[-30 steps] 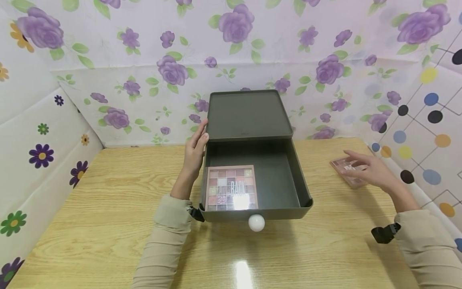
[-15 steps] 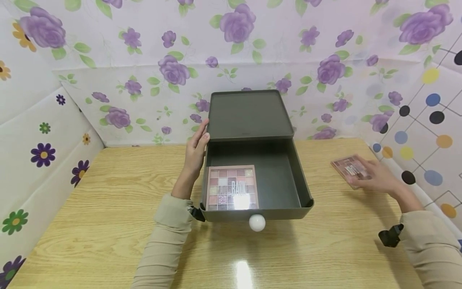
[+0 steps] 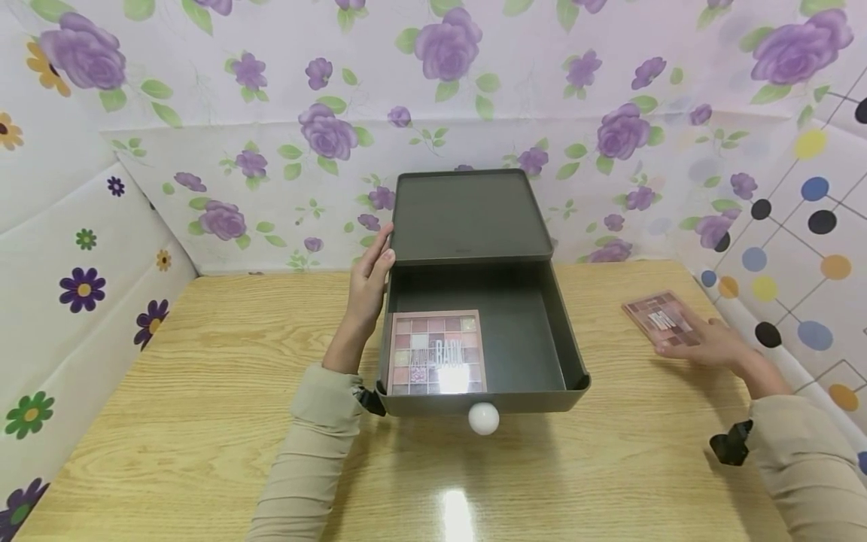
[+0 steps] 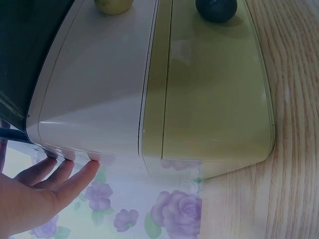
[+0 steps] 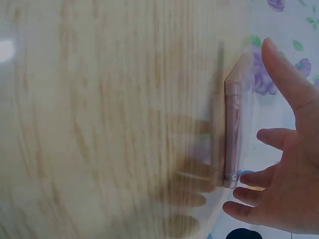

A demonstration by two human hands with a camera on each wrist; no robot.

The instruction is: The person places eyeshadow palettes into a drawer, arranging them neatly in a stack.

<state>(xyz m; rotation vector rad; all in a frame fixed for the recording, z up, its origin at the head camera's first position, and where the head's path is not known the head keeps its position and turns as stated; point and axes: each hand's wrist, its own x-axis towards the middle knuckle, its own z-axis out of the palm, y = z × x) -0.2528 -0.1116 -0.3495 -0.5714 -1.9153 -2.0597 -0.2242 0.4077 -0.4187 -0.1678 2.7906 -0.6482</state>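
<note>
I am resting my right hand (image 3: 704, 345) with its grip wide and flat fingers on the pink palette (image 3: 660, 318) lying near the worktop's (image 3: 203, 376) right edge, while my left hand (image 3: 369, 282), fingers straight, is pressing the grey drawer box's (image 3: 467, 214) side beside the open drawer (image 3: 535, 339) holding another palette (image 3: 436, 352).

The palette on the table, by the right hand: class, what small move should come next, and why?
Probably closing the right hand around the palette to lift it. The fingers lie at its near edge without gripping yet, and the open drawer has bare floor beside the palette already inside.
</note>
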